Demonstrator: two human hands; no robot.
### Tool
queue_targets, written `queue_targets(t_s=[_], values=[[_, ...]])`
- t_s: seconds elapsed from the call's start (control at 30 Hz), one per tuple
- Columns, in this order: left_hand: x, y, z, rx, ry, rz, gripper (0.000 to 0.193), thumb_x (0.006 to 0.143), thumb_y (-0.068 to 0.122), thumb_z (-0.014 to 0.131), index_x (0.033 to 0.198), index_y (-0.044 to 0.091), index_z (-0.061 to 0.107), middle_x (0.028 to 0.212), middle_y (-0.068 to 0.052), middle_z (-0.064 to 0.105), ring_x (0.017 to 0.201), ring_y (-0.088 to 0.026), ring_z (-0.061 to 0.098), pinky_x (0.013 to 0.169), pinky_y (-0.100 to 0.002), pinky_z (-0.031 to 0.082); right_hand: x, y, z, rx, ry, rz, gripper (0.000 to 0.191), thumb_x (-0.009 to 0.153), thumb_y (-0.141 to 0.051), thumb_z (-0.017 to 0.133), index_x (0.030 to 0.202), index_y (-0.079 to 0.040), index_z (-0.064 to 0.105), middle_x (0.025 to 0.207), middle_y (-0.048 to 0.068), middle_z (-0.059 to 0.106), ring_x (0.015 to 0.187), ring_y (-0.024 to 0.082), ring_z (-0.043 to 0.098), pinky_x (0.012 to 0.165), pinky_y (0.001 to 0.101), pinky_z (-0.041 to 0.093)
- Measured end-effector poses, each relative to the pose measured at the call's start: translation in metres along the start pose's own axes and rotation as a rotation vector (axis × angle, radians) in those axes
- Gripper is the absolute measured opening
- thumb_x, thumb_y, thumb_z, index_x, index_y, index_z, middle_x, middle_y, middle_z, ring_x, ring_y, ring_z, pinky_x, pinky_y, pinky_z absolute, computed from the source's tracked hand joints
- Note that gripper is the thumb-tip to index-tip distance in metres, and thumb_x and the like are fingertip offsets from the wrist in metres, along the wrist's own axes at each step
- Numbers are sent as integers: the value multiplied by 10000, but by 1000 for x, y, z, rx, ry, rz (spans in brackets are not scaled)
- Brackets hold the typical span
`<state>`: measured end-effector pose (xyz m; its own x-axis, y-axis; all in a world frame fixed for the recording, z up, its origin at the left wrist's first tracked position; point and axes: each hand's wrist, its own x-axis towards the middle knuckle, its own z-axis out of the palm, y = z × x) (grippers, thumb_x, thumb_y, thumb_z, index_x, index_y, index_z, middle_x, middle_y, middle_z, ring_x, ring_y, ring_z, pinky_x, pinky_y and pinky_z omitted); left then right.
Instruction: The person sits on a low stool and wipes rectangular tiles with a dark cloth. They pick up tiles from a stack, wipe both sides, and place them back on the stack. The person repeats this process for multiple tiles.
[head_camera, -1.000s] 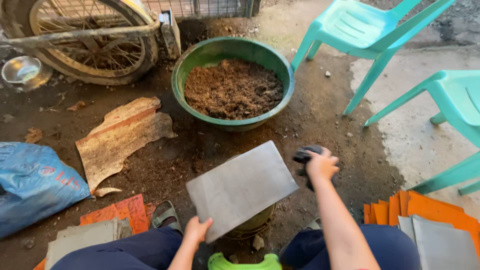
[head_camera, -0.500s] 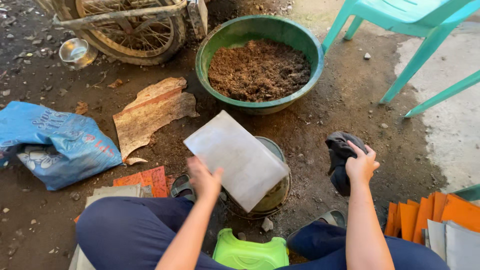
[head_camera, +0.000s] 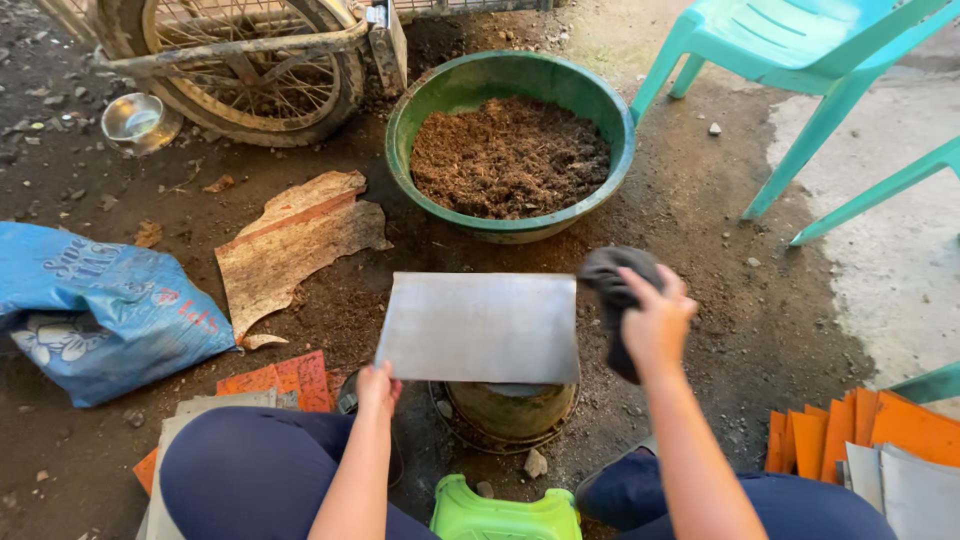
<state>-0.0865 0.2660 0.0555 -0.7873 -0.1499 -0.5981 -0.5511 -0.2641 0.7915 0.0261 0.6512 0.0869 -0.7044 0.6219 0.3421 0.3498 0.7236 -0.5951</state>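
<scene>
Fingers of the left hand pinch the grey metal sheet at its lower corner — held flat above a small bucket. The right hand is closed around a dark cloth just beside the sheet's right edge.

Pot mostly behind metal sheet

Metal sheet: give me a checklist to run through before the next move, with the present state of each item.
1. Left hand grips the grey metal sheet at its lower left corner: ok.
2. Right hand holds the dark cloth: ok.
3. Cloth touches the sheet's right edge: cannot tell.
4. Sheet sits level over the round container: ok.
5. Sheet rests on the container rim: cannot tell.
6. Green basin of brown material stands apart from the sheet: ok.
</scene>
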Motion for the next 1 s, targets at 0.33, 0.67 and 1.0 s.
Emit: queue_targets(t_s=[0.33,0.67,1.0], values=[[-23,-69,4,191,-291,-101,279,945,163,598,1205,64,570,936,-74,676,778,-206,680,668,-363,600,-137,-155,158,-143,-257,-583,512,746,-93,693,1222,-276,746,1549,134,408,1239,488,428,903,661,370],[-47,-83,30,153,-190,-143,246,969,97,575,1213,125,564,906,-7,645,732,-148,619,585,-358,519,-116,-94,182,-150,-346,-604,651,664,11,675,1206,-342,753,1555,78,405,1266,475,439,948,617,390],[1,-36,-9,676,35,475,474,875,216,686,1302,37,588,1153,-217,715,1050,-341,702,885,-435,524,34,55,15,-378,-14,373,428,772,-126,731,1143,-333,788,1473,88,498,1272,442,404,998,609,367]])
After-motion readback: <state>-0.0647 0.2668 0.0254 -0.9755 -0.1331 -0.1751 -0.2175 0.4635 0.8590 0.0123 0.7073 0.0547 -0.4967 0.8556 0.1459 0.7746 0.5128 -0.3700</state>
